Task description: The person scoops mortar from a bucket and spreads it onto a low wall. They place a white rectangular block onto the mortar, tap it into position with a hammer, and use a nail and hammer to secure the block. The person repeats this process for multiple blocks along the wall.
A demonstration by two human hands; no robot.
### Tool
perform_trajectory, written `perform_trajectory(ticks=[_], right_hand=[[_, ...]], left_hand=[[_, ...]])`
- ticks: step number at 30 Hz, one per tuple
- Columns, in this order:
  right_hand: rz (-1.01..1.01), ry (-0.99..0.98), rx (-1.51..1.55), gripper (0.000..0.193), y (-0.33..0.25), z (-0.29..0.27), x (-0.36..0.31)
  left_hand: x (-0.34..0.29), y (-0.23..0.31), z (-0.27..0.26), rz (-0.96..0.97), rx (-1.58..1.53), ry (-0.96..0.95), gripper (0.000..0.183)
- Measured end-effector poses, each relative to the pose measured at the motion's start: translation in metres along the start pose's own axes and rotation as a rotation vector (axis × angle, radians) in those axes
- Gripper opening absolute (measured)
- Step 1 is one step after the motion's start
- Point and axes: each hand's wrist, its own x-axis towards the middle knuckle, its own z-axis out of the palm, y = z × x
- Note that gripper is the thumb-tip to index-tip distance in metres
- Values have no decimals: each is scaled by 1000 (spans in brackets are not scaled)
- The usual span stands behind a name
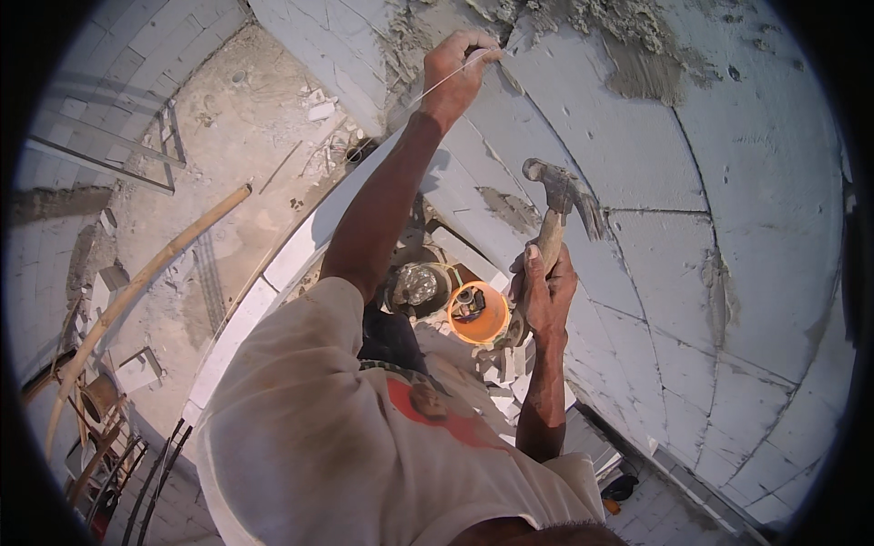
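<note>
My right hand (550, 293) is closed round the wooden handle of a claw hammer (555, 189). Its metal head is raised in front of a wall of pale grey blocks (651, 164). Higher up, my left hand (455, 75) reaches to the wall with thumb and fingers pinched together. A thin white string (435, 88) runs across those fingers and down to the left. Whether a nail is also in the pinch, I cannot make out. The fingertips are close to a mortared joint, with rough grey mortar (637, 59) smeared on the blocks nearby.
Below, between my arms, are an orange bucket (492, 320) with tools inside and a dark bucket (428, 305). Block rubble lies around them. A low wall edge (246, 318) runs along my left. Beyond it, a long bamboo pole (150, 282) leans over dusty ground with scattered debris.
</note>
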Motion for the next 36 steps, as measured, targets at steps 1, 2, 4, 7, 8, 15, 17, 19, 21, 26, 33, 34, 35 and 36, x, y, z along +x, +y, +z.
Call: perform_trajectory(ticks=[1,2,4,7,8,15,17,19,21,26,33,34,35,36], right_hand=[[-3,-7,-71,28,-14,1,11],[-71,-11,-103,27,-24,3,21],[-209,-14,-170,27,-44,6,40],[-447,38,-259,25,-78,16,66],[-497,47,-295,24,-85,20,76],[-331,-84,-894,37,-117,38,136],[-391,-59,-842,36,-132,40,125],[-439,-30,-738,35,-132,38,117],[-479,-4,-577,34,-126,37,107],[-385,-64,-870,30,-111,40,136],[-636,16,-592,32,-94,34,115],[-518,-26,-744,32,-94,33,118],[-395,-69,-894,32,-98,32,130],[-293,-120,-1033,32,-106,38,142]], left_hand=[[0,1,-1,-24,-16,-13,13],[1,1,-2,-57,-25,-35,15],[3,2,-2,-124,-50,-80,18],[7,-6,-2,-158,-152,-139,18],[8,-12,-1,-148,-193,-150,17],[11,-36,10,-212,-600,-131,12],[9,-45,8,-261,-629,-159,12],[0,-25,0,-289,-468,-241,14],[3,-12,-6,-239,-219,-280,13],[3,-49,0,-376,-803,-242,11],[13,-28,10,269,-213,-34,16],[9,-25,8,272,-193,-27,17],[2,-25,9,82,-461,-57,15],[5,-31,8,-95,-710,-74,14]])
